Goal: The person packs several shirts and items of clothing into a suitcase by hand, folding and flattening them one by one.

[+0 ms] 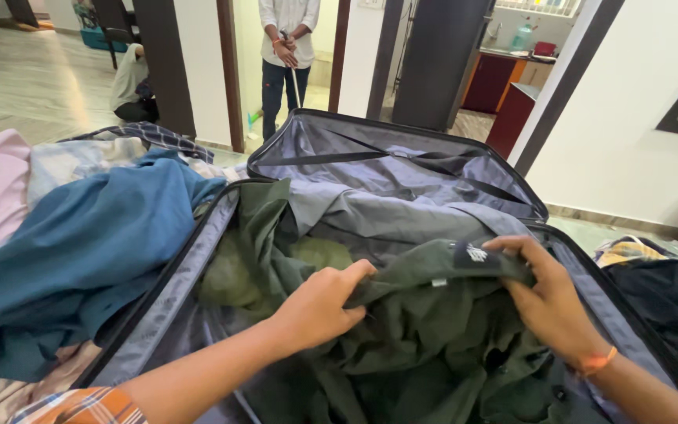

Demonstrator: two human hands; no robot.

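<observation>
A dark green garment (433, 314) lies in the open suitcase (402, 188) at lower centre, gripped by both hands: the left hand (319, 306) pinches a fold, the right hand (547, 294) grasps its collar. A blue cloth (80, 243) lies at left on the bed. At upper centre a person (286, 47) stands in the doorway on the tiled floor (25, 78).

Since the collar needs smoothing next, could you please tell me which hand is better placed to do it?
Probably the right hand: its fingertips already pinch the collar of the dark green shirt beside the label. The left hand grips bunched fabric lower down, inside the open suitcase, so it looks better placed to steady it.
</observation>
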